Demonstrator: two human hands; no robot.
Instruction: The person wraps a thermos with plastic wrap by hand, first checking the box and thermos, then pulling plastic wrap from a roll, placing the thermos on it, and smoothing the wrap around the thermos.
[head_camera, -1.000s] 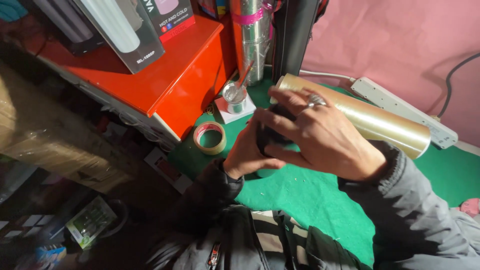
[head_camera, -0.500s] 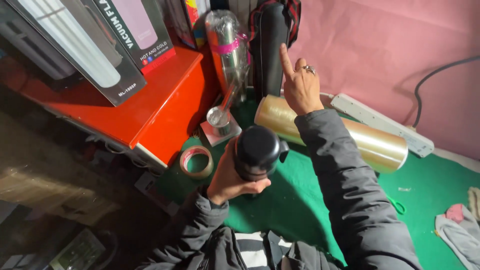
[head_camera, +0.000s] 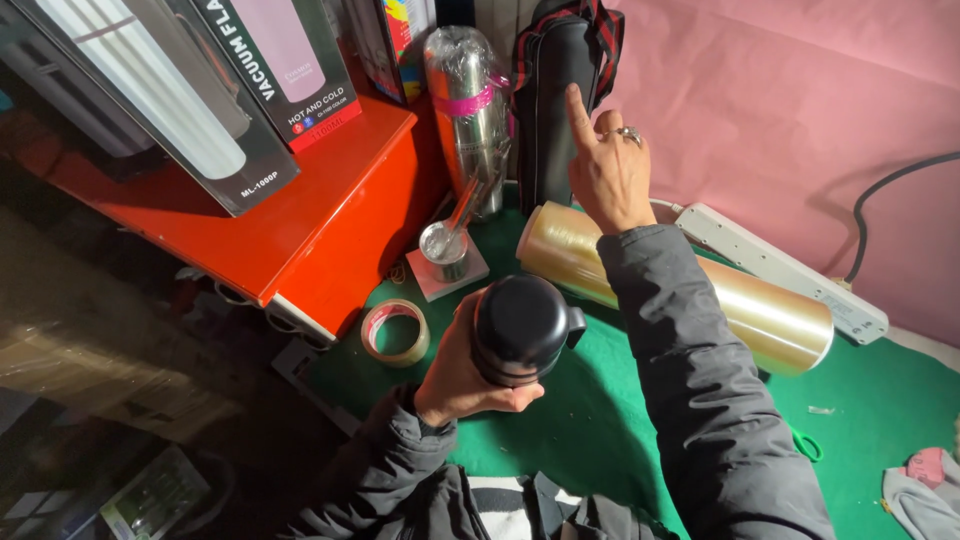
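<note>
The left hand (head_camera: 455, 375) grips a black flask (head_camera: 522, 328) upright over the green mat (head_camera: 880, 400). The right hand (head_camera: 607, 165), clasped on the flask 1 second ago, has let go and now rises beyond the film roll (head_camera: 680, 285), 1 finger pointing.

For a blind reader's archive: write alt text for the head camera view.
Seen from above, the left hand grips a black flask over a green mat, while the right hand, wearing a ring, is raised with its index finger pointing up. Nearby lie a large roll of clear film, a tape roll and a white power strip.
</note>
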